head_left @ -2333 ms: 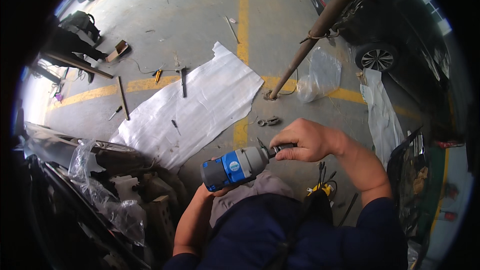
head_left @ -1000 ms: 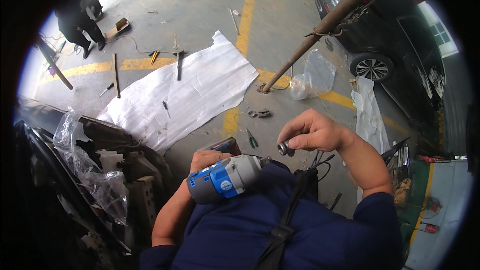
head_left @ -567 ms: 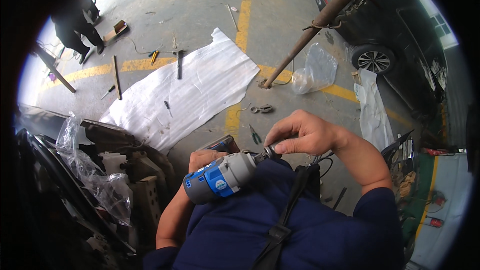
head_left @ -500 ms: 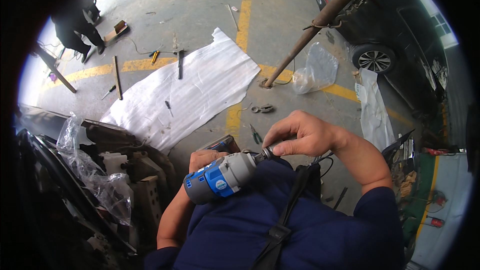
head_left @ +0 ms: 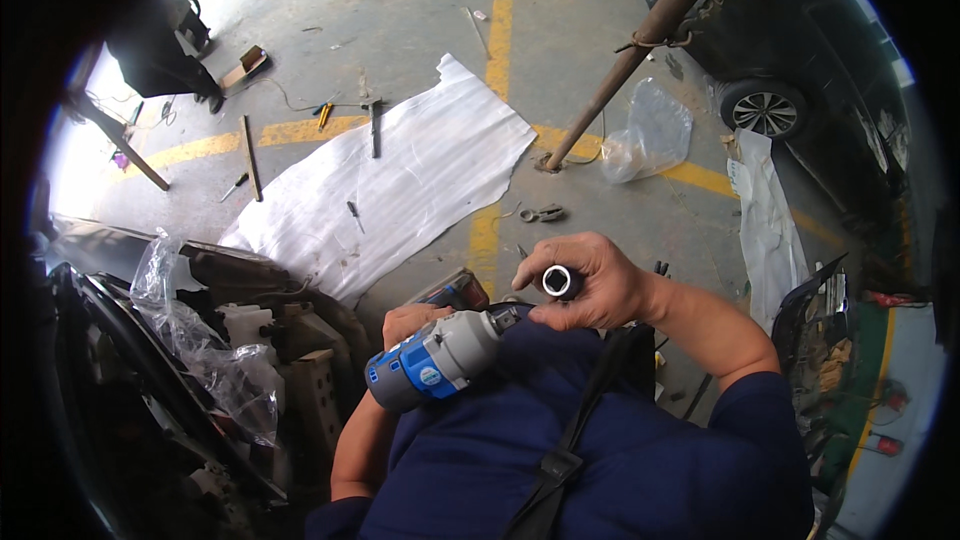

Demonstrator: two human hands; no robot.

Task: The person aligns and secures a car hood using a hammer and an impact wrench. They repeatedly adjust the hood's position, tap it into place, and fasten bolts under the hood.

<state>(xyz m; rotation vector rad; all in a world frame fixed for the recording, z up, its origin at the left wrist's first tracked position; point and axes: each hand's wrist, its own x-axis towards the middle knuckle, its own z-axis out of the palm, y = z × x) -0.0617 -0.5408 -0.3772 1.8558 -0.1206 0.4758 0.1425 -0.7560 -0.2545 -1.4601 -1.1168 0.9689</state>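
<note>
A blue and grey cordless impact wrench [head_left: 436, 358] lies across the front of my body, its bare square drive pointing right. My left hand [head_left: 412, 319] is closed round its handle, largely hidden behind the tool body; the battery [head_left: 455, 290] juts out beyond that hand. In my right hand [head_left: 597, 283] is a metal socket [head_left: 562, 281], gripped by the fingers with its open end facing up at me. The socket is apart from the drive, a short way to its right.
A white sheet [head_left: 390, 175] with several tools covers the floor ahead. A rusty pole [head_left: 625, 70] slants up beside a clear plastic bag [head_left: 655, 130]. Car parts [head_left: 300, 360] crowd my left. A dark car [head_left: 790, 50] stands far right; a person [head_left: 160, 50] is far left.
My right hand has drawn the socket off the wrench's drive, moved it slightly right and turned its end upward. The wrench stays in my left hand.
</note>
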